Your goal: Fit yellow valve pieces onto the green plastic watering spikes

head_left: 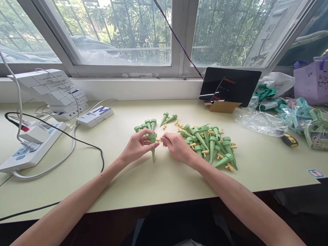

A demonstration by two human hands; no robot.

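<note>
In the head view, my left hand (138, 143) pinches a green plant watering spike (153, 138), point down and cap up, above the table. My right hand (178, 146) closes its fingertips on a small yellow valve (159, 140), whose inner end meets the spike's side just below the cap. Whether it is seated there I cannot tell. Right of my right hand lies a heap of green spikes (212, 143) mixed with yellow valves (230, 167). Behind my left hand are several more spikes (148, 123), partly hidden by the fingers. Two spikes (169, 118) lie farther back.
At the left are a power strip (33, 150) with cables and stacked white boxes (58, 92). A tablet (230, 85) leans on a cardboard stand (225, 107) at the back. Plastic wrapping (258, 119), clips (297, 116) and a yellow-black tool (290, 140) lie to the right.
</note>
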